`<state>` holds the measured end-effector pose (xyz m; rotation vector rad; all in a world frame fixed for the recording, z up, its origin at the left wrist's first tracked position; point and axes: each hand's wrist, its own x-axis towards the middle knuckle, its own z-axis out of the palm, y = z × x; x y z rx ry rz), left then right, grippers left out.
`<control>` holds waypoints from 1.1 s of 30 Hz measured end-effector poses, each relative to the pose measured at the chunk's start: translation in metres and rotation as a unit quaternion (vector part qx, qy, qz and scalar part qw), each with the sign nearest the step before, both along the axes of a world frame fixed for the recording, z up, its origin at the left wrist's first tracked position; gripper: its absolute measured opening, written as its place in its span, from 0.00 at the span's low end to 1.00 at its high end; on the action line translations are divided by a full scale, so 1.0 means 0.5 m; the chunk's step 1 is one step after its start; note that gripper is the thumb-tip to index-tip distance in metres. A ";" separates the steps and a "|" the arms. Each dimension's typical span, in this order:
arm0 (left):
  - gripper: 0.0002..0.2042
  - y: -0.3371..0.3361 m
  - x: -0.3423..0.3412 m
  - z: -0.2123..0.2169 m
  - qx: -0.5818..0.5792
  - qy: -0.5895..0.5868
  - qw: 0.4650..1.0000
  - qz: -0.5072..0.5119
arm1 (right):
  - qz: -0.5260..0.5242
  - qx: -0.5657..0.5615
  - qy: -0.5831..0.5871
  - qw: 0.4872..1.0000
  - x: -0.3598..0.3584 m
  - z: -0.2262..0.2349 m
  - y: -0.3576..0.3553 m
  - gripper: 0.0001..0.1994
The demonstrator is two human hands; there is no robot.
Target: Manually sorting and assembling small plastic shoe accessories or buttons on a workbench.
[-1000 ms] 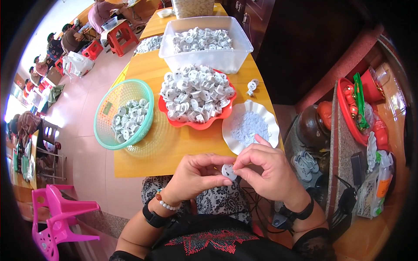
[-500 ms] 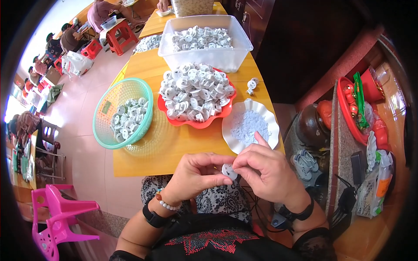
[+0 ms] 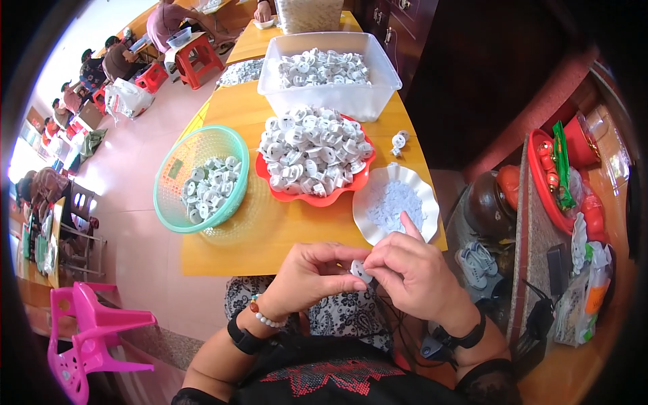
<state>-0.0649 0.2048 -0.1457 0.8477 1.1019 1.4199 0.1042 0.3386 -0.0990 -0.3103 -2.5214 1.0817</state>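
Barely anything has shifted since a second ago: both hands stay locked together just off the near edge of the table, and only the right forefinger has lifted a touch higher. Left hand (image 3: 312, 275) is curled narrow, thumb and fingertips pinching the small white round part (image 3: 361, 271) from its left side. Right hand (image 3: 413, 273) closes in on the same part from the right, thumb and middle fingers pressed to it, forefinger sticking up and pointing toward the white scalloped plate (image 3: 426, 202). So the part sits between the two hands, held above the lap, just short of the table's near edge.

On to the yellow table (image 3: 283, 233): that scalloped plate sits at the near right corner with tiny pale bits in it. Just behind it, the red tray (image 3: 317, 200) is heaped with white round parts. At the left edge, a green mesh basket (image 3: 177, 169) holds a smaller batch. Farther back stands a clear plastic tub (image 3: 378, 94), also loaded with them, and two loose pieces (image 3: 398, 140) lie by the right edge beside the tub.

Around the room: a pink plastic chair (image 3: 91, 331) at the lower left, red stools (image 3: 196, 57) and other seated people far off at the upper left, and a cluttered shelf (image 3: 540, 236) to the right.
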 end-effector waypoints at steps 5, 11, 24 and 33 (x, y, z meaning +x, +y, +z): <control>0.21 -0.017 -0.057 0.016 0.016 0.052 0.993 0.101 | -0.029 -0.048 0.024 0.998 -0.021 -0.014 0.017 0.06; 0.21 -0.049 -0.284 -0.001 0.009 0.323 0.861 0.394 | -0.149 0.094 -0.081 0.981 0.006 -0.142 0.125 0.09; 0.12 0.058 -0.216 -0.037 -0.047 0.794 0.559 0.235 | -0.195 0.214 -0.102 0.952 -0.005 -0.244 0.129 0.04; 0.08 0.070 -0.222 -0.045 -0.043 0.774 0.584 0.242 | -0.211 0.163 -0.047 0.962 -0.011 -0.238 0.136 0.04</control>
